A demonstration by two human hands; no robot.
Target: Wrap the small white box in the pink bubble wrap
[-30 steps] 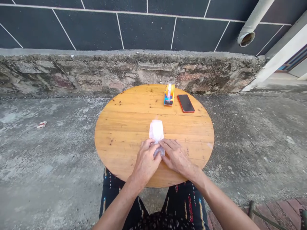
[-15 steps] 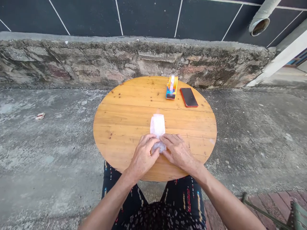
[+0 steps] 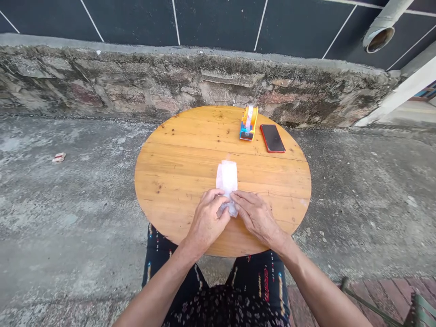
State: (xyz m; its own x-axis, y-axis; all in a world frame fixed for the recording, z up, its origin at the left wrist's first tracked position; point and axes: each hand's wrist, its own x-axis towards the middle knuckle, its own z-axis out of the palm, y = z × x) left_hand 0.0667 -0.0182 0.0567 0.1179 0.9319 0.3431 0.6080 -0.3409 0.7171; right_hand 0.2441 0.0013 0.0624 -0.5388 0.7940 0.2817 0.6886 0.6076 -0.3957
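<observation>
A white, partly see-through wrap [image 3: 227, 176], folded into a narrow upright strip, lies on the round wooden table in front of me. Its near end looks crinkled and glossy; whether anything is inside cannot be made out. My left hand [image 3: 211, 217] grips the near left side, fingers curled over it and thumb at the near end. From the right, my right hand [image 3: 255, 213] presses its fingertips on the near right edge, thumb tucked close to the fingers.
A yellow and blue tape dispenser [image 3: 248, 123] stands at the table's far side, with a red-edged phone [image 3: 272, 138] to its right. Behind the wooden table [image 3: 177, 172] runs a stone wall base [image 3: 143, 88]. A small crumpled packet [image 3: 59, 157] lies on the concrete floor at left.
My right thumb has moved up from the wrap's near end toward the fingers. Both hands stay at the near part of the wrap. The whole view has shifted slightly.
</observation>
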